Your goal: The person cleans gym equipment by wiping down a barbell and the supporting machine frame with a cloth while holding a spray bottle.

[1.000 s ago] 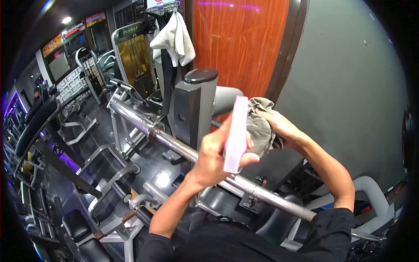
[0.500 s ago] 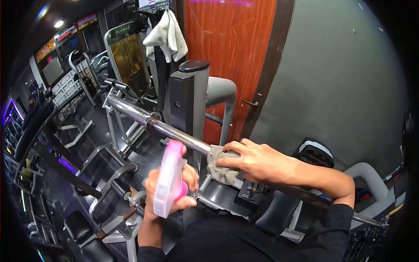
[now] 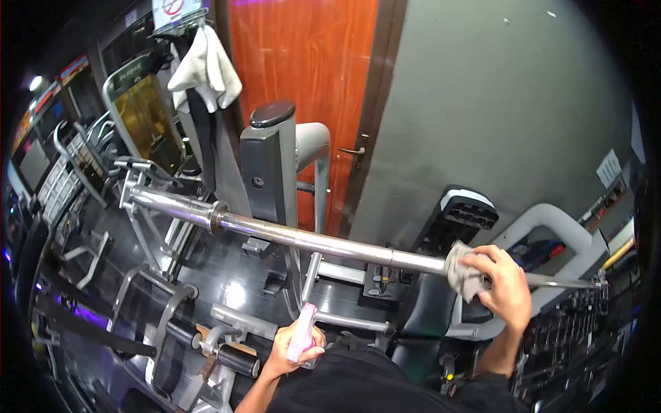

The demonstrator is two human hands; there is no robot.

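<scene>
A long chrome barbell (image 3: 330, 246) runs across the view, its thick sleeve at the left. My right hand (image 3: 506, 286) is closed on a crumpled grey cloth (image 3: 465, 271), which wraps around the bar towards its right part. Low in the middle, my left hand (image 3: 284, 351) grips a spray bottle (image 3: 303, 334) with a clear body and pink parts. The bottle stays below the bar, apart from it. My palm hides part of the bottle.
Behind the bar stands a grey and black machine upright (image 3: 270, 172). White towels (image 3: 205, 69) hang at the upper left beside a wooden door (image 3: 296, 76). A padded bench (image 3: 423, 310) lies under the bar, and a leg-roller machine (image 3: 237, 358) is at lower left.
My right hand has slid the cloth along the bar to the right. The left hand has lowered with the spray bottle, towards my body. The view has turned to the right.
</scene>
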